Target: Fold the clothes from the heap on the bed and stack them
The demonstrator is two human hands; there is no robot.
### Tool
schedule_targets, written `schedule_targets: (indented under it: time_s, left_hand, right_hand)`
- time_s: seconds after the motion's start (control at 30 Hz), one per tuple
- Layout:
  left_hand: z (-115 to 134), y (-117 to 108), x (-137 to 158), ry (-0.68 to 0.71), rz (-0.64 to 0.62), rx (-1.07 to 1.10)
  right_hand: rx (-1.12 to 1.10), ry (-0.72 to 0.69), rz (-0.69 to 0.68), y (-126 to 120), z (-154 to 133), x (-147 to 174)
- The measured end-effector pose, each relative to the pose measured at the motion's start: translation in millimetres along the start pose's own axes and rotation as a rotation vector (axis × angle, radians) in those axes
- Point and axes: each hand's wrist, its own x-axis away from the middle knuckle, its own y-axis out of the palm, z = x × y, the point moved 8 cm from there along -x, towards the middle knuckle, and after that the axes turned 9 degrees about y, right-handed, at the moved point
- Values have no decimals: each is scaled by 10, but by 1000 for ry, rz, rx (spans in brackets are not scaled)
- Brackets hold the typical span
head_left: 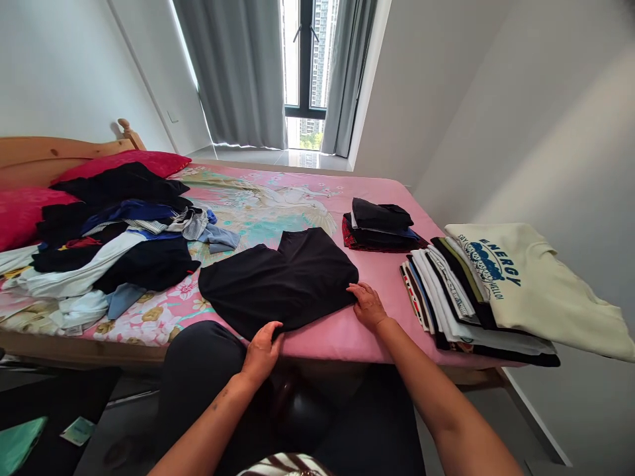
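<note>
A pair of black shorts (285,281) lies spread on the pink bed sheet, its two legs pointing away from me and its near edge towards me. My left hand (261,352) is at the near edge, thumb and fingers pinching the cloth. At the right corner, my right hand (368,305) grips the fabric between thumb and fingers. The fingertips under the cloth are partly hidden.
A loose heap of clothes (119,231) covers the bed's left side, by red pillows (149,162). Folded dark garments (381,218) lie beyond my right hand. A taller folded stack (446,291), topped by a cream shirt (536,284), stands right.
</note>
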Motion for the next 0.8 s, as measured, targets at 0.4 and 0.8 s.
schedule_targets:
  time_s: [0.4,0.8]
  left_hand:
    - [-185,-410,-313,-284,53,113]
    - [1207,-2290,-1377,191,242,-51]
  right_hand:
    - [-228,46,104,-240,-46,-203]
    - [-676,4,366,-2345,-883,-727]
